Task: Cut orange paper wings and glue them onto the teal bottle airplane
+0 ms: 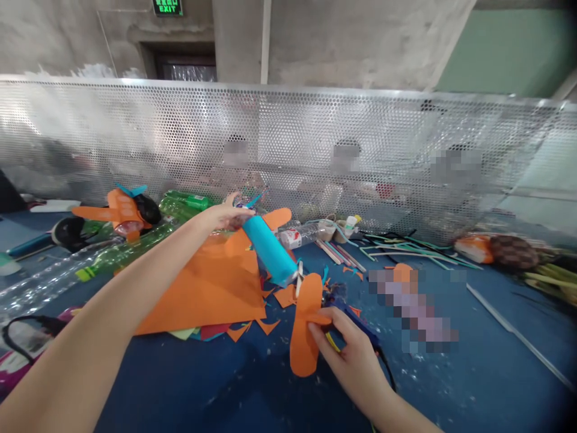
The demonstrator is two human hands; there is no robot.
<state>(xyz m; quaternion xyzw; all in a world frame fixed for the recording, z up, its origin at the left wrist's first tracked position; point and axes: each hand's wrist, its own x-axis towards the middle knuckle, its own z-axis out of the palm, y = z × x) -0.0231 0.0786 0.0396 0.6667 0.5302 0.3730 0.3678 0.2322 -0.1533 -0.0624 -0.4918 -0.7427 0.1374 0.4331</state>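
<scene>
My left hand point(223, 216) is closed around the far end of a blue paper-wrapped bottle plane point(270, 249) held above the table. Its orange wing point(274, 218) sticks out near that hand, and an orange tail piece point(305, 325) hangs at the near end. My right hand point(351, 349) pinches the tail piece's edge with the fingertips while also gripping a dark blue tool point(356, 322), likely a glue gun, with a black cord running off below the wrist.
Orange paper sheets and scraps point(207, 288) lie on the blue table. A finished orange plane point(119, 210), green and clear plastic bottles point(130, 249) sit left. Straws point(396, 248) and sticks lie right. A perforated metal screen point(288, 144) backs the table, people behind it.
</scene>
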